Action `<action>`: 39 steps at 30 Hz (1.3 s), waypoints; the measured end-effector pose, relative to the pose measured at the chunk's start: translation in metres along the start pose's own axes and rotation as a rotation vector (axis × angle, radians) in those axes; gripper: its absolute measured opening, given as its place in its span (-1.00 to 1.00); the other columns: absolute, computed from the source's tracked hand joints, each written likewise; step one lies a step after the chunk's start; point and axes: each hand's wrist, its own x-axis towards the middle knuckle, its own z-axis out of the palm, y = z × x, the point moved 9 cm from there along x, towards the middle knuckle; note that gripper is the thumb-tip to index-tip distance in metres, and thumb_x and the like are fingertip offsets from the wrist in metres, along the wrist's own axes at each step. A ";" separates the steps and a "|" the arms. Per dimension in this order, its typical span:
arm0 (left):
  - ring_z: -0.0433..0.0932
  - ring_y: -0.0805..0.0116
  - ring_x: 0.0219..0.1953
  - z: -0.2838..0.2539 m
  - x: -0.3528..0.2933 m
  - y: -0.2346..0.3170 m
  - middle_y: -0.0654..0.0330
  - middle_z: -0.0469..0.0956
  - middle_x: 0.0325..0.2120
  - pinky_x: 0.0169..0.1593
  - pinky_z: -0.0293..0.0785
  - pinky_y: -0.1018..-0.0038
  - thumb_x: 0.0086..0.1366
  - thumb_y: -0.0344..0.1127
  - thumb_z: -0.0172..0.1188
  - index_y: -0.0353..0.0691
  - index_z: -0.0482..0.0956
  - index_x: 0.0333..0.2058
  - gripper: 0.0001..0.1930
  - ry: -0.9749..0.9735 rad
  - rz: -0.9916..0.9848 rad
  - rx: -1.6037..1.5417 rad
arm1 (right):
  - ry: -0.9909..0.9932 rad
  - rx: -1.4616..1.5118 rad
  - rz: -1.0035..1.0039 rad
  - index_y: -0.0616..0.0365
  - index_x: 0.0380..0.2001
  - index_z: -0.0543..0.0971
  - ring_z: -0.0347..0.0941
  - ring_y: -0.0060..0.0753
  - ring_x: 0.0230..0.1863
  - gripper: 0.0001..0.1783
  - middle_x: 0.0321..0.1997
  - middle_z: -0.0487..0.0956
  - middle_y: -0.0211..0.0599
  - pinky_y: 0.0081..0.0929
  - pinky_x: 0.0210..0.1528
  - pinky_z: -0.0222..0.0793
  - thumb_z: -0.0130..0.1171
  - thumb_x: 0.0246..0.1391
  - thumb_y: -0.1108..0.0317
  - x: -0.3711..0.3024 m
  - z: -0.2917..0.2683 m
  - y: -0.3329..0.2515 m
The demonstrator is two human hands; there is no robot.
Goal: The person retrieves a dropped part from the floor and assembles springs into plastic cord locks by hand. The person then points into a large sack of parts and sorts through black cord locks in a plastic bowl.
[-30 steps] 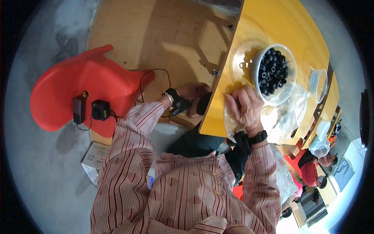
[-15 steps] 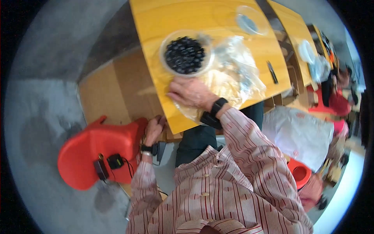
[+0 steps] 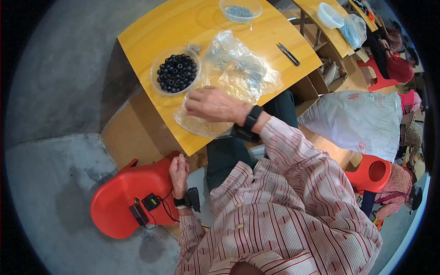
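Observation:
My right hand (image 3: 213,104) is over a crumpled clear plastic bag (image 3: 245,75) on the yellow table (image 3: 151,30). Its fingers are bent and pressed together, and their tips are hidden, so what they hold does not show. Just beyond that hand, to the left, stands a round clear tub (image 3: 156,81) full of small black ring-shaped beads (image 3: 176,73). Below the table's near corner, beside a red chair (image 3: 114,201), my left hand (image 3: 179,173) has its fingers curled in a pinch. Anything between them is too small or hidden to make out.
A clear bowl of small grey pieces (image 3: 240,12) and thread snips (image 3: 288,54) lie farther back on the table. Open cardboard boxes, a large white sack (image 3: 357,121) and a red stool (image 3: 371,173) are at right. Black devices with cables (image 3: 150,201) rest on the chair. Several people sit far right.
The view has shifted, bringing the table lower and left in it. My right hand has moved rightward from the tub's near side. My left hand has drawn back a little from the table's edge.

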 end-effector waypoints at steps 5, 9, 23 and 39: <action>0.10 0.70 -0.73 0.017 -0.018 0.027 0.41 0.24 -0.74 -0.69 -0.06 0.69 0.36 -0.03 -0.04 -0.16 0.36 -0.43 -0.67 -0.022 0.027 -0.007 | 0.035 -0.079 0.218 0.14 -0.42 0.41 0.41 -0.13 -0.33 -0.84 -0.40 0.39 -0.22 -0.32 -0.31 0.38 0.15 -0.02 0.35 -0.064 -0.042 0.038; 0.08 0.71 -0.72 0.031 -0.024 0.043 0.41 0.23 -0.73 -0.68 -0.08 0.71 0.37 -0.06 -0.03 -0.18 0.36 -0.43 -0.68 -0.035 0.061 -0.047 | 0.147 -0.211 0.350 0.15 -0.39 0.44 0.41 -0.11 -0.31 -0.88 -0.38 0.41 -0.21 -0.31 -0.29 0.39 0.14 -0.01 0.38 -0.090 -0.069 0.069; 0.19 0.68 -0.65 0.066 -0.026 0.102 0.42 0.23 -0.71 -0.61 0.09 0.69 0.33 -0.31 0.03 -0.25 0.37 -0.45 -0.81 0.018 0.361 0.049 | 0.111 -0.493 0.503 0.10 -0.27 0.53 0.42 -0.21 -0.15 -0.85 -0.21 0.45 -0.28 -0.36 -0.20 0.43 0.08 0.06 0.37 -0.067 -0.078 0.125; 0.54 0.07 -0.53 0.172 -0.011 0.166 0.10 0.53 -0.57 -0.50 0.41 0.31 0.26 -0.26 0.09 -0.16 0.43 -0.35 -0.88 0.074 1.008 0.721 | -0.020 -0.362 0.424 -0.06 -0.20 0.55 0.42 -0.24 -0.20 -0.77 -0.28 0.41 -0.32 -0.39 -0.25 0.41 0.09 0.01 0.37 -0.071 -0.046 0.098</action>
